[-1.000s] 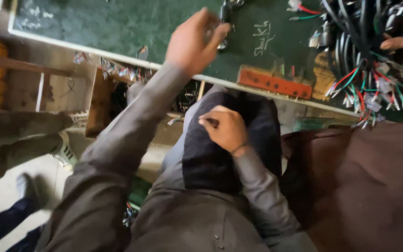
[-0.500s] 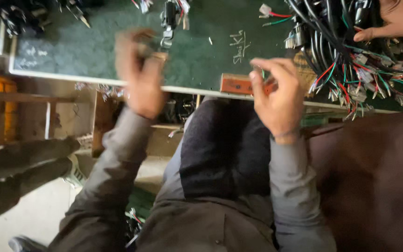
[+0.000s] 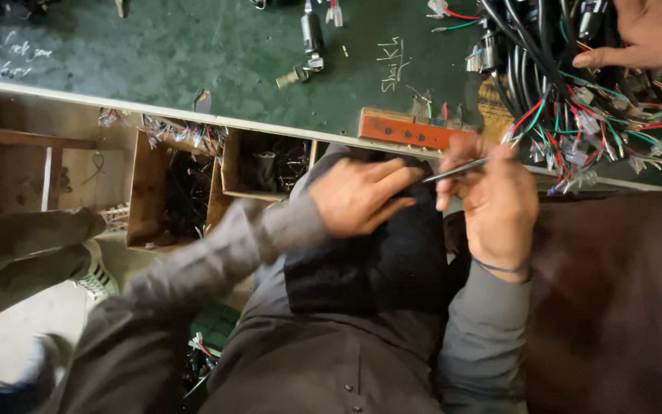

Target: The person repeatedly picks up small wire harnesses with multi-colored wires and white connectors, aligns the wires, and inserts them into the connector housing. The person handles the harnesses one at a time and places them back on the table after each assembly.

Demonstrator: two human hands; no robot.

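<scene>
My right hand [image 3: 492, 195] is closed around a thin metal pin-like tool [image 3: 453, 170] that points left, just below the edge of the green worktable [image 3: 193, 54]. My left hand [image 3: 362, 195] hovers over my lap with loosely curled fingers and nothing in it, its fingertips close to the tool's tip. An orange block [image 3: 404, 130] lies on the table edge just above both hands. A bundle of black cables with red, green and white wires [image 3: 568, 84] spreads over the table at the right.
Another person's hand [image 3: 649, 34] rests on the wire bundle at top right. A small black connector [image 3: 309, 42] lies on the table. Cardboard boxes of parts [image 3: 185, 184] hang under the table edge. Someone's leg and shoe [image 3: 32, 253] are at left.
Both hands came down from the table edge toward my lap. My left hand moved right and lowered; the thin metal tool now shows in my right hand.
</scene>
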